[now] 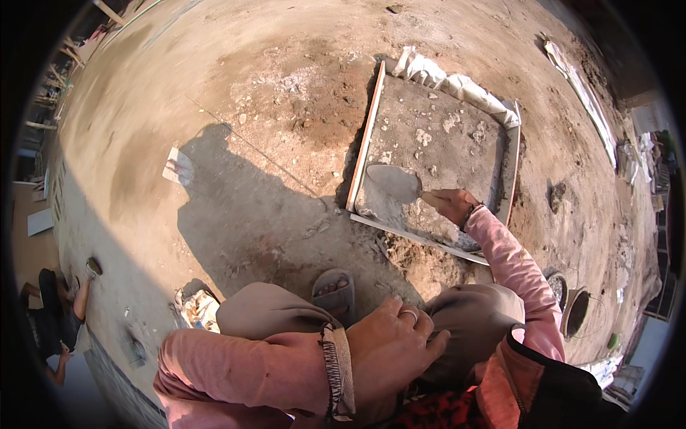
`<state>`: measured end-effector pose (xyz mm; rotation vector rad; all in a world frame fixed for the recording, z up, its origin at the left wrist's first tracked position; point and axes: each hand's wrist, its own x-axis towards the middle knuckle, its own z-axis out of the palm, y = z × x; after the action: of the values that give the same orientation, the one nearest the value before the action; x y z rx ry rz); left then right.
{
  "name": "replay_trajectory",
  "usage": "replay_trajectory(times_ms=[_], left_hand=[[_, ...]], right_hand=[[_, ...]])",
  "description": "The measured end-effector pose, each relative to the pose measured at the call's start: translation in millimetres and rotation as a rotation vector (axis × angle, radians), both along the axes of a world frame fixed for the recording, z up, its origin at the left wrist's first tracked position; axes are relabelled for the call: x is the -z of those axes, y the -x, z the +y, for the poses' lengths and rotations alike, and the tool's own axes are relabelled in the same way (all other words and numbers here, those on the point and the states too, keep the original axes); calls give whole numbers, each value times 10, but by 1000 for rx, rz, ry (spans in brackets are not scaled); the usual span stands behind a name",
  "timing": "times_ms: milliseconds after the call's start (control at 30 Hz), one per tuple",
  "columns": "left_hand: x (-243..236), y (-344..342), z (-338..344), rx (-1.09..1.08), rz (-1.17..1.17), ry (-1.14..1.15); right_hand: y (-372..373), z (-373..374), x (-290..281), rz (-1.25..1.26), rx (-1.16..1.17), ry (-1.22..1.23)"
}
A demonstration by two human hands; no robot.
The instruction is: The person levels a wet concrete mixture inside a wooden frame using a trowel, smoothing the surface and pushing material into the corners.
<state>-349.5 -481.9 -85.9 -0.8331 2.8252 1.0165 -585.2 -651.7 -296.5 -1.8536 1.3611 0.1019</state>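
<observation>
My right hand (pixel 457 205) is closed around the handle of a trowel (pixel 396 183), whose flat grey blade points left. The blade lies over the near left part of a four-sided frame (pixel 367 136) on the ground. Inside the frame is a rough grey-brown fill (pixel 443 136) with pale lumps, smoother and wetter-looking near the front. A crumpled white sheet (pixel 457 87) runs along the frame's far side. My left hand (pixel 391 347) hangs loosely between my knees with nothing in it, its fingers slightly bent and apart, a ring on one.
Loose soil (pixel 414 261) lies against the frame's near side. Two round containers (pixel 576 313) stand at the right. A flat pale piece (pixel 179 166) lies on the ground at left, and a torn bag (pixel 198 307) beside my knee. Another person (pixel 53 314) is at the far left.
</observation>
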Motion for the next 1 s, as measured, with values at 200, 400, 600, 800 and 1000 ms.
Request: replay_trajectory(times_ms=[200,400,600,800,1000], left_hand=[[25,-53,-13,11,-19,76],[-27,132,-250,155,-66,46],[-79,190,-303,76,-53,67],[40,510,-501,172,-88,22],[201,703,-754,92,-185,-63]], right_hand=[[454,-32,140,-62,-295,334],[1709,339,378,-43,394,289],[2574,126,849,-310,1436,527],[4782,293,1609,509,1709,277],[5129,-135,1601,571,1677,292]])
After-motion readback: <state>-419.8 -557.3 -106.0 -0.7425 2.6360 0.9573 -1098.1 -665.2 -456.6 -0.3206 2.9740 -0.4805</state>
